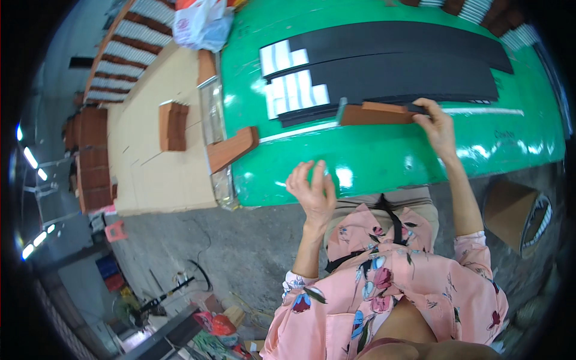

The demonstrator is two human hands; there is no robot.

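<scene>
My right hand (437, 125) grips the right end of a flat brown wooden block (375, 114) lying on the glossy green tabletop (384, 156). Just beyond the block lie two long black strips (408, 75), stacked with several white rectangular pieces (291, 90) at their left ends. My left hand (313, 191) hovers over the near edge of the green table, fingers spread, palm up, holding nothing. A second brown wooden block (233, 149) rests at the table's left edge.
A cardboard sheet (153, 150) covers the surface to the left, with a stack of small brown pieces (173, 126) on it. A plastic bag (204, 24) sits at the far end. A cardboard box (516, 210) stands on the floor at right.
</scene>
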